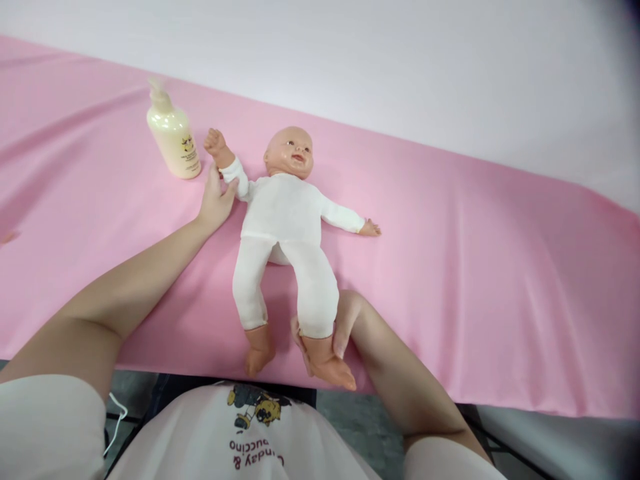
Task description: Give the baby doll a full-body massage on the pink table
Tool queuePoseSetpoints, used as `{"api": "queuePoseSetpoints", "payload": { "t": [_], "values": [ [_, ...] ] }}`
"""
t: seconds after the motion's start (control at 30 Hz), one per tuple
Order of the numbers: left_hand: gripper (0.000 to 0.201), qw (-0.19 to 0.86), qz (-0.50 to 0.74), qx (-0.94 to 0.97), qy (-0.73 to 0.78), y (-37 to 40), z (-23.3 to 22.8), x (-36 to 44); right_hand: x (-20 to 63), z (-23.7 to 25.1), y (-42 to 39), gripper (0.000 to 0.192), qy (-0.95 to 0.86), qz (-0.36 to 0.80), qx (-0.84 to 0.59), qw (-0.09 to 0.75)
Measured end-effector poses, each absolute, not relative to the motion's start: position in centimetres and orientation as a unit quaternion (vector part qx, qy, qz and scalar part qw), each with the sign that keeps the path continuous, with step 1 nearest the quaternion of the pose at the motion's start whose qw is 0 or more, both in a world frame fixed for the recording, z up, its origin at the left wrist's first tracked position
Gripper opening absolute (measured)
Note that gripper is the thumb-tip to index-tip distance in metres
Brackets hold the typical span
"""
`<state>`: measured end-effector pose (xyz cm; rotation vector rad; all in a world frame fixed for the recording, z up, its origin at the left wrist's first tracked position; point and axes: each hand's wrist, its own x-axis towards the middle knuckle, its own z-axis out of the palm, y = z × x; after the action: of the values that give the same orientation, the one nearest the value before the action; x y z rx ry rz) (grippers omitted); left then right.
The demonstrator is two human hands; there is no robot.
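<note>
A baby doll (283, 210) in white cloth lies on its back on a pink-covered table (400, 320), its head toward the far side. My left hand (218, 200) is closed around the doll's raised arm, just below its fist; some of my fingers are hidden behind the sleeve. Near the table's front edge, my right hand (347, 317) wraps the doll's lower leg above the foot, thumb on one side and fingertips showing on the other. The doll's other arm stretches out to the right, and its other leg lies free.
A pump bottle (175, 137) of pale yellow liquid stands beyond my left hand. Behind the table rises a white wall or sheet (380, 60). A white cable (118, 420) hangs below the front edge at lower left.
</note>
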<state>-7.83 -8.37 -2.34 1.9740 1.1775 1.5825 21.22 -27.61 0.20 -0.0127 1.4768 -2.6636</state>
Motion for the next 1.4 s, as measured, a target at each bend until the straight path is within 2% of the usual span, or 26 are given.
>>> {"api": "queuePoseSetpoints", "payload": {
  "t": [0.1, 0.2, 0.33, 0.47, 0.57, 0.73, 0.87, 1.0, 1.17, 1.4],
  "values": [
    [0.061, 0.195, 0.567, 0.685, 0.414, -8.3, -2.4, -7.9, 20.8, 1.1, -27.1, 0.048, 0.512, -0.850, -0.082, 0.091],
    [0.059, 0.190, 0.560, 0.700, 0.400, -8.4, -2.3, -7.8, 20.6, 1.7, -27.0, 0.034, 0.500, -0.850, -0.101, 0.132],
    [0.059, 0.164, 0.551, 0.718, 0.392, -8.7, -2.0, -7.5, 20.7, 1.0, -27.4, 0.056, 0.428, -0.889, -0.129, 0.098],
    [0.059, 0.143, 0.550, 0.722, 0.394, -8.9, -1.9, -7.5, 21.0, 0.2, -27.3, 0.067, 0.416, -0.884, -0.202, 0.071],
    [0.059, 0.121, 0.538, 0.739, 0.388, -9.2, -1.6, -7.5, 21.2, -0.2, -27.2, 0.069, 0.392, -0.889, -0.229, 0.057],
    [0.054, 0.083, 0.484, 0.794, 0.358, -10.6, -0.5, -7.1, 21.2, 0.0, -27.1, 0.063, 0.400, -0.884, -0.241, -0.032],
    [0.049, 0.065, 0.438, 0.826, 0.349, -11.4, 0.1, -6.6, 21.2, 0.7, -27.0, 0.046, 0.425, -0.878, -0.143, -0.167],
    [0.045, 0.056, 0.410, 0.846, 0.338, -11.8, 0.5, -6.3, 21.4, 1.0, -27.0, 0.050, 0.404, -0.870, 0.010, -0.282],
    [0.040, 0.045, 0.370, 0.861, 0.345, -12.4, 1.0, -6.1, 21.5, 1.4, -26.7, 0.046, 0.343, -0.856, 0.198, -0.331],
    [0.038, 0.029, 0.374, 0.867, 0.329, -12.4, 0.8, -6.0, 20.7, 2.3, -26.7, 0.042, 0.321, -0.824, 0.289, -0.366]
  ]
}}
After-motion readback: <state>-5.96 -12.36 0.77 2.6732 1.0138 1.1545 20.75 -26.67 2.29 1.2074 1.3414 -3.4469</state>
